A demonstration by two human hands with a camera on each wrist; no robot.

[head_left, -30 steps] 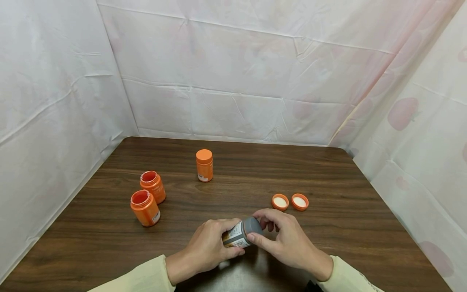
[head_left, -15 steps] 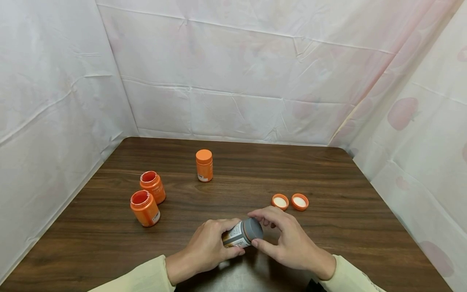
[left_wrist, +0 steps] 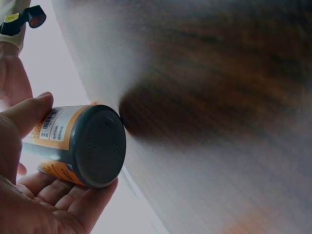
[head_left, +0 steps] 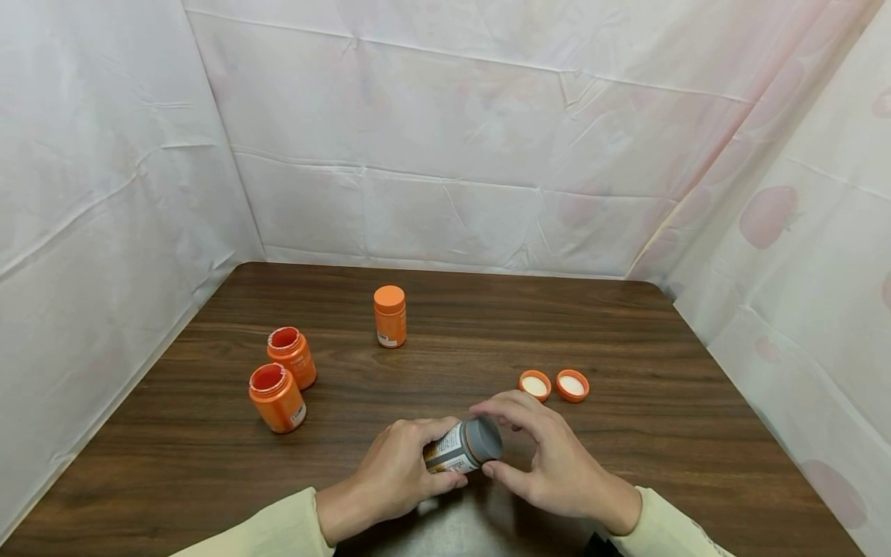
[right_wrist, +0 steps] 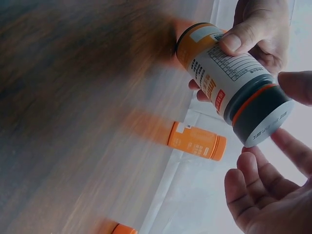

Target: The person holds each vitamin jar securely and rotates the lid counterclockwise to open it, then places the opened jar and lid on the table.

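My left hand (head_left: 393, 469) grips a grey bottle (head_left: 447, 452) with a white and orange label, tilted with its cap end up to the right. In the left wrist view the base of the bottle (left_wrist: 100, 146) faces the camera. At the grey cap (head_left: 483, 439), the thumb and a forefinger of my right hand (head_left: 557, 458) touch opposite sides, its other fingers spread. An orange ring (right_wrist: 252, 101) shows between cap and bottle in the right wrist view.
Two uncapped orange bottles (head_left: 278, 398) (head_left: 294, 360) stand on the left. A capped orange bottle (head_left: 390, 317) stands farther back. Two orange caps (head_left: 534, 385) (head_left: 572, 385) lie inside-up beyond my right hand on the brown table (head_left: 668, 433). White sheeting (head_left: 445, 139) surrounds the table.
The fingers of my right hand have spread and shifted around the grey cap, showing more of it. My left hand and the bottle it holds stay almost unmoved.
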